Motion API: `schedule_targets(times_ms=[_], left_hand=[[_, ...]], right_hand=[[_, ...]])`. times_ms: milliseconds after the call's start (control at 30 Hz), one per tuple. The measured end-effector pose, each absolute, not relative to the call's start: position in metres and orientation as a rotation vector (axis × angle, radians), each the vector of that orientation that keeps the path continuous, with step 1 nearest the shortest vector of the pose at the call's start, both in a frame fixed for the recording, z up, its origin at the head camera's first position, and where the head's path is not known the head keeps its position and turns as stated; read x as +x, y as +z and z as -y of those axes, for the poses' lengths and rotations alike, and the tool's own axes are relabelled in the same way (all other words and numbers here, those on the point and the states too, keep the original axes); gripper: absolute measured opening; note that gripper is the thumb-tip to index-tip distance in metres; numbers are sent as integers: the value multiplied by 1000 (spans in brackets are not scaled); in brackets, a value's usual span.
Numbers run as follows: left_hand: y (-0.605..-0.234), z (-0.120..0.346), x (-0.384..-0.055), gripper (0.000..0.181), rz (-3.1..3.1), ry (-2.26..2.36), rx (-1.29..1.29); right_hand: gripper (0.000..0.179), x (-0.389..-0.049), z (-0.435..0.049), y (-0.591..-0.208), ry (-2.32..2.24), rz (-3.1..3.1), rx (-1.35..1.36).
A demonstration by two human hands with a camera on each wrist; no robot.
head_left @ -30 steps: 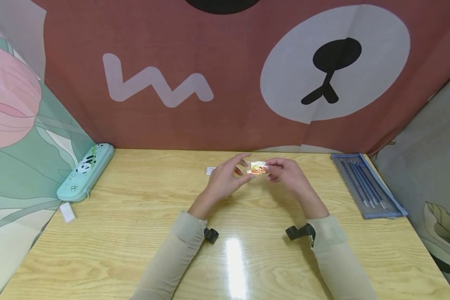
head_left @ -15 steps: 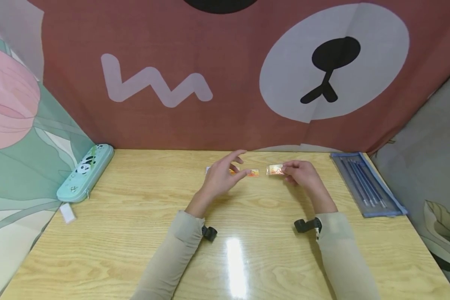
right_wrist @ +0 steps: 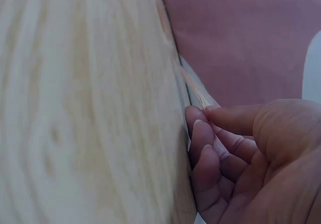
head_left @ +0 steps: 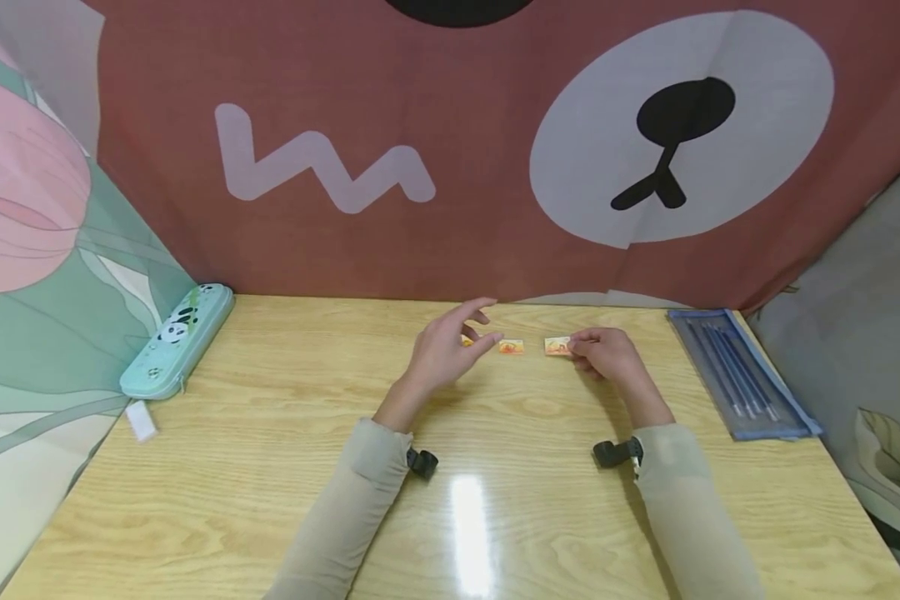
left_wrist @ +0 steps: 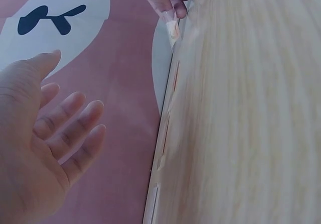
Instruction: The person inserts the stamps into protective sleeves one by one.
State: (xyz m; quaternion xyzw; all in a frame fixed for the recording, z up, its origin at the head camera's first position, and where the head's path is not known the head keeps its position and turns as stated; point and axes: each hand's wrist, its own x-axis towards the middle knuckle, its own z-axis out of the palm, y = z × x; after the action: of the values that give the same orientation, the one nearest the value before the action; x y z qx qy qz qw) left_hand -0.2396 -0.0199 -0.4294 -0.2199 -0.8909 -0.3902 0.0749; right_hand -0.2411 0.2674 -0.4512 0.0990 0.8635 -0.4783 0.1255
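Note:
Between thumb and fingertips my right hand (head_left: 607,354) pinches a small flat packet (head_left: 557,346), orange and yellow with clear wrapping at its end. The left wrist view shows this packet (left_wrist: 173,29) sloping down toward the tabletop. To its left a similar orange piece (head_left: 511,347) lies flat on the table. My left hand (head_left: 446,346) holds nothing; its thumb and fingers are spread apart above the table. Another orange piece (head_left: 467,341) shows partly behind that hand. In the left wrist view, thin flat pieces (left_wrist: 165,133) lie in a row near the table's back edge.
A mint pencil case (head_left: 176,342) with a panda print lies at the left edge, a white block (head_left: 141,421) by its near end. On the right is a blue zip pouch (head_left: 742,375) holding several pencils. A brown printed cloth (head_left: 480,242) hangs behind the wooden table (head_left: 270,467).
My right hand has moved right with the packet, away from my left hand, and lowered slightly. The orange piece lying on the table now shows between the hands. My left hand has barely moved.

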Motion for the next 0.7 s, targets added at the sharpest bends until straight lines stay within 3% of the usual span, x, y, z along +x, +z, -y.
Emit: schedule_targets(times_ms=[700], left_hand=[[-426,19,-236,47,2690,-1177,-686]], right_hand=[[37,-243,-271,-453,-1352,-2484,258]])
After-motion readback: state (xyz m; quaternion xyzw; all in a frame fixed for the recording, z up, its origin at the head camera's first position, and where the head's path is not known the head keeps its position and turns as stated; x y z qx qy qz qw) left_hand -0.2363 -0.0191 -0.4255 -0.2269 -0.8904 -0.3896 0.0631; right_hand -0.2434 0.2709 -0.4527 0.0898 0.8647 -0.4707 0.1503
